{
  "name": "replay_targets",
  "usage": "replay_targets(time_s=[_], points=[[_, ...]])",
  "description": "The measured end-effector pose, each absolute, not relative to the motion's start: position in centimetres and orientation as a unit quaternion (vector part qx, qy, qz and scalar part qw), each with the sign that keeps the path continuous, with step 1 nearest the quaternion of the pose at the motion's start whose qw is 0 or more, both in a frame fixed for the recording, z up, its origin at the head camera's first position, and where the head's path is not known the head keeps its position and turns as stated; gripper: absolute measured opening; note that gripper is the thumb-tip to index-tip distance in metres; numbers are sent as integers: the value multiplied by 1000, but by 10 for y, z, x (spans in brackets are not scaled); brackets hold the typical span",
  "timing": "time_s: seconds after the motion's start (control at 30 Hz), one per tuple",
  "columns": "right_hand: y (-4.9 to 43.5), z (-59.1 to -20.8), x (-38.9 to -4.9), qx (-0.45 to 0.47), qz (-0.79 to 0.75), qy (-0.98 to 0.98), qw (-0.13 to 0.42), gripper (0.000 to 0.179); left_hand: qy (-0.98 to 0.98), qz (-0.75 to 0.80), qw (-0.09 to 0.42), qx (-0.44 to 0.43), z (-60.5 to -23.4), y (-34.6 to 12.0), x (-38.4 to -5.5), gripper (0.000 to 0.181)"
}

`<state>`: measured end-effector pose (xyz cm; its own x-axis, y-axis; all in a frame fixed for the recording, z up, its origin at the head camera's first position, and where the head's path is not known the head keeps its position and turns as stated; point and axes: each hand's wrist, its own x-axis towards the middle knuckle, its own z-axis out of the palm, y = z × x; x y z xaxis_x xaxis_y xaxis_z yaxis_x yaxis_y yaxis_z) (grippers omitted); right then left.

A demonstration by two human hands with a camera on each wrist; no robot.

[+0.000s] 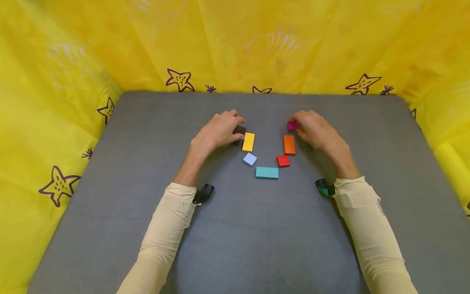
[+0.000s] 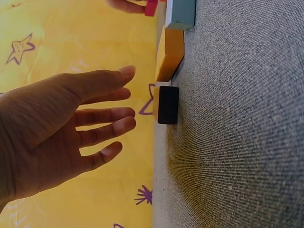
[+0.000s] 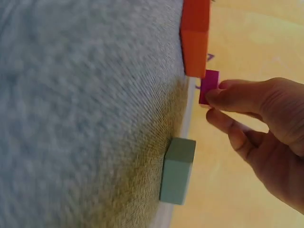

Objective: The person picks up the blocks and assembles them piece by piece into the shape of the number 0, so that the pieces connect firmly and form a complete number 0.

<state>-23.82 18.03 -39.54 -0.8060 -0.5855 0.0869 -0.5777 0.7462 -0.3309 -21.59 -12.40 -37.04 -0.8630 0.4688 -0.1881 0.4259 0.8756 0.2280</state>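
My left hand [image 1: 218, 128] hovers over a black block [image 1: 239, 130]; in the left wrist view its fingers are apart and relaxed, with the black block [image 2: 168, 105] resting on the table beyond them. Between the thumb and fingers of my right hand [image 1: 316, 130] is a small magenta block [image 3: 209, 87], pinched near the far end of an orange block [image 1: 289, 145]. A grey-green block [image 3: 177, 172] sits on the table by the right hand, mostly hidden under it in the head view. Close to the black block lies a yellow block [image 1: 248, 142].
A light blue block [image 1: 250, 159], a teal block [image 1: 267, 172] and a red block [image 1: 283, 161] form the near part of a U-shaped row with the yellow and orange ones. The grey table [image 1: 235, 245] meets a yellow patterned cloth [image 1: 220, 45] at the back and sides.
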Motion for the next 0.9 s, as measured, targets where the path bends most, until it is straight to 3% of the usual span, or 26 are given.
replay_targets(time_s=[0.9], points=[[172, -399, -238, -367, -160, 915, 43, 32, 960, 93, 118, 236, -371, -126, -218, 53]])
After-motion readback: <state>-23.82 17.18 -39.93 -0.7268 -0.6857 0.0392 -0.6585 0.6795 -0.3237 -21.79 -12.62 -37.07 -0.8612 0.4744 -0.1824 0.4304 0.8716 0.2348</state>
